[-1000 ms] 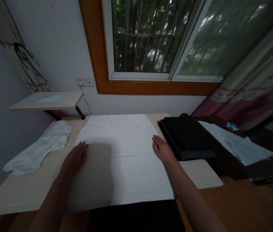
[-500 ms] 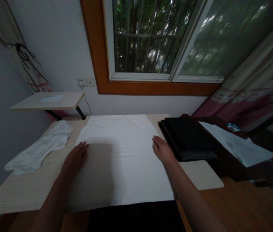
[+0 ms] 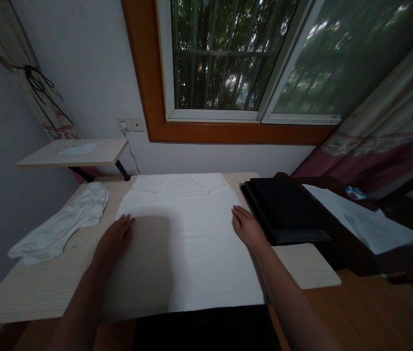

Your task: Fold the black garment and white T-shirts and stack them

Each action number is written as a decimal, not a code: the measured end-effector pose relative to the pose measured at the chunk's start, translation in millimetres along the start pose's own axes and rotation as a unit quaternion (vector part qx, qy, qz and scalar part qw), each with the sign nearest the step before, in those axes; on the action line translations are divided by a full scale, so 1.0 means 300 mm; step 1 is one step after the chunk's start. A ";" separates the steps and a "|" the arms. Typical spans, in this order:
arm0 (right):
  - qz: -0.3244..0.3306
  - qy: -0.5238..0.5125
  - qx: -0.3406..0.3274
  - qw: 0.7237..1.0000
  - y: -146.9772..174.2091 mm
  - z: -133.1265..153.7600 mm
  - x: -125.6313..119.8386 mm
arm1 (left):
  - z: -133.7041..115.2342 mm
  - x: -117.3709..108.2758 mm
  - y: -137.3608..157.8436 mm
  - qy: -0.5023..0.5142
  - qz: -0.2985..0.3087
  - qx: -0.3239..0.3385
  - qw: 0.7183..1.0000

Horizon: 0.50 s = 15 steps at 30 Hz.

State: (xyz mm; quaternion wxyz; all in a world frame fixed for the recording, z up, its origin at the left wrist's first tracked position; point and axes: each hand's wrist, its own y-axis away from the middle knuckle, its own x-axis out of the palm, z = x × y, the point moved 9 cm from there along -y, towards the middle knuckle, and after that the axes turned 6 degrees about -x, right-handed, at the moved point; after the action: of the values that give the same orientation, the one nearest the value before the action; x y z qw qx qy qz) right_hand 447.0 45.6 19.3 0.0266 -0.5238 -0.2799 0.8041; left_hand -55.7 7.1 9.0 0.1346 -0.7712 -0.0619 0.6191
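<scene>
A white garment, which looks like a folded shirt [image 3: 191, 234], lies flat on the pale wooden table, its slanting folds at the far end. My left hand [image 3: 116, 239] rests on its left edge, fingers stretched forward and the thumb partly hidden. On the opposite edge lies my right hand [image 3: 245, 226], fingers extended and palm down. Neither hand grips the cloth. A shadow falls over the left half of the garment.
A crumpled white cloth [image 3: 65, 222] lies on the table [image 3: 45, 292] at left, below a small raised shelf [image 3: 74, 152]. Stacked black folded items [image 3: 283, 207] sit at right, beside papers [image 3: 360, 219] on a dark surface. Behind are a wall socket [image 3: 130, 125] and a window [image 3: 228, 58].
</scene>
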 end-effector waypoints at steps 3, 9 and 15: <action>-0.004 -0.001 0.001 1.000 0.000 0.001 -0.001 | -0.009 -0.006 -0.001 0.007 0.004 0.000 1.000; -0.010 -0.009 -0.002 1.000 -0.002 0.001 -0.002 | -0.005 -0.010 -0.001 0.011 0.006 -0.010 1.000; -0.005 0.009 -0.012 1.000 -0.005 0.021 -0.012 | 0.000 0.001 -0.006 0.011 0.004 -0.004 1.000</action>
State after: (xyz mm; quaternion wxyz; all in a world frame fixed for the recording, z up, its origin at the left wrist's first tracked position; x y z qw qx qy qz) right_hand 442.8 43.0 24.9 0.0268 -0.5299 -0.2914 0.7960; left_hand -55.4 8.9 9.3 0.1299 -0.7786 -0.0593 0.6110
